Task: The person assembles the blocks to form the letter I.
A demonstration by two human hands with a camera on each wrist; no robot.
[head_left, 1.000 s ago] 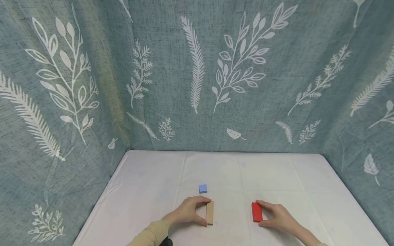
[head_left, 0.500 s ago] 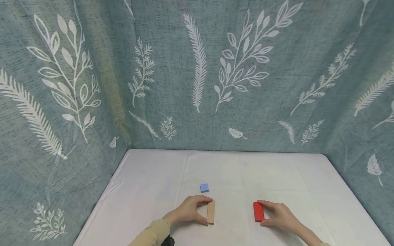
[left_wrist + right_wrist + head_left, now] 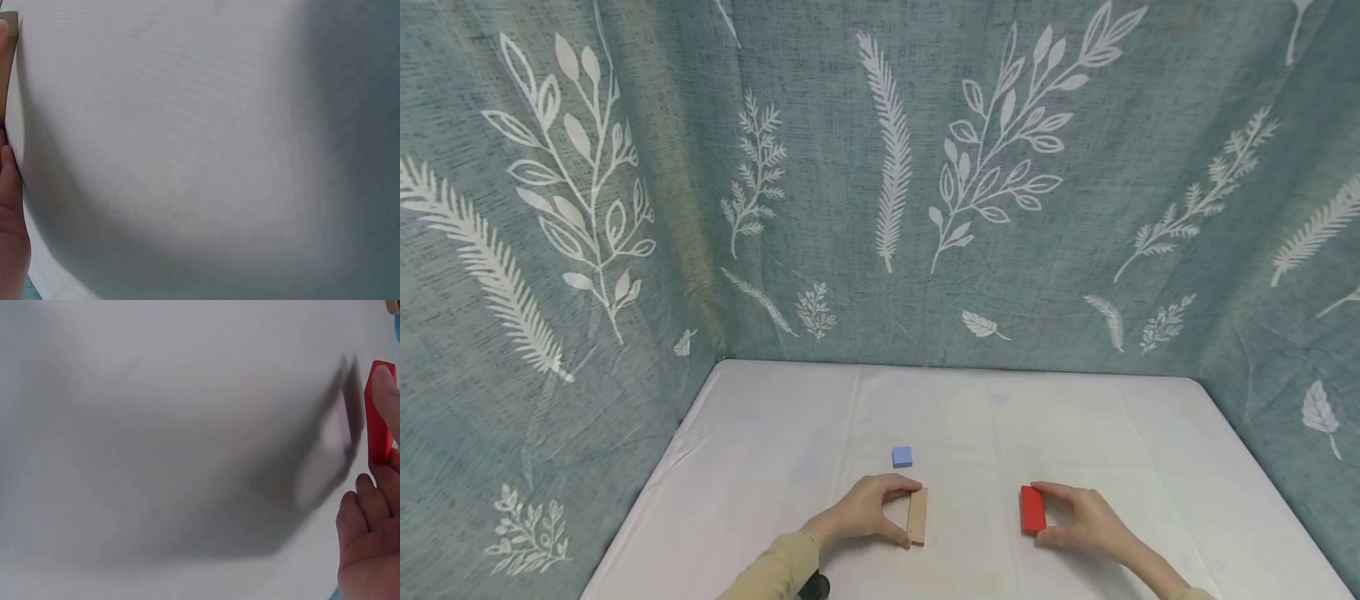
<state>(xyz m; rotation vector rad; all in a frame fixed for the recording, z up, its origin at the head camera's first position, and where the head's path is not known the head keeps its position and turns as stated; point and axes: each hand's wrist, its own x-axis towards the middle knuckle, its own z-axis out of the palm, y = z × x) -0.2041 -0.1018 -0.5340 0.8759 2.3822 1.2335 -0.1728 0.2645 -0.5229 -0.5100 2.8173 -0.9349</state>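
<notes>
My left hand (image 3: 863,507) pinches a tan wooden block (image 3: 917,517) by its two short ends, thumb at the near end and fingers at the far one. To the right, my right hand (image 3: 1086,521) grips a red block (image 3: 1033,510) the same way. In the right wrist view the red block (image 3: 377,425) stands apart from its shadow, a little above the table. The tan block (image 3: 7,75) shows only at the left edge of the left wrist view. A small blue block (image 3: 902,457) lies just beyond the left hand, touched by neither hand.
A white cloth covers the table (image 3: 970,417). Grey-green curtains (image 3: 820,167) with white leaf prints rise behind it and at both sides. A dark round object (image 3: 815,586) shows beneath the left sleeve.
My right hand has raised the red block slightly. The left hand keeps its grip on the tan block, which has not visibly moved on the table. The head view has shifted a little.
</notes>
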